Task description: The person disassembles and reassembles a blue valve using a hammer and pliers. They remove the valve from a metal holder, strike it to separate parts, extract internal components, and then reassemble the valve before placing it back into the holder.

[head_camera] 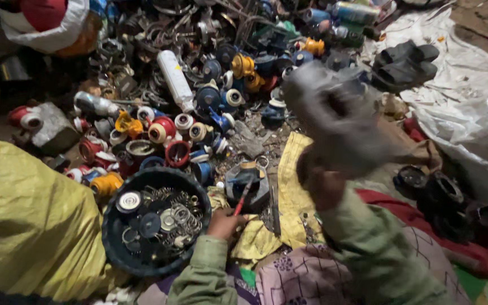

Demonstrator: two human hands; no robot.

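Screwdriver with a red handle (pixel 242 199) sits low in the middle of the frame, pinched in the fingers of the left hand (pixel 225 221), its tip set against a dark round metal part (pixel 248 184) that rests on a crumpled yellow cloth (pixel 292 197). The left hand's fingers are curled tight around the handle, and a green sleeve (pixel 205 271) runs down from the wrist to the bottom edge.

To the right of centre, the right hand (pixel 324 186) is raised and clasps a large grey object (pixel 337 116) that is smeared by motion blur; its kind cannot be told, and the fingers are mostly hidden behind it, so their exact spread cannot be told beyond that they hold it.

Just left of the left hand stands a round black basin (pixel 114 248) holding metal rings, washers and discs. Above it, across the upper middle of the frame, lies a heap of scrap parts (pixel 199 113) in red, yellow, blue and white, with a white cylinder (pixel 175 79) lying on top. A yellow sack (pixel 29 226) fills the lower left. A pair of black sandals (pixel 406 63) lies on pale sheeting (pixel 470 96) at the upper right, and several dark round parts (pixel 441 197) sit on a red cloth (pixel 402 214) at the right.
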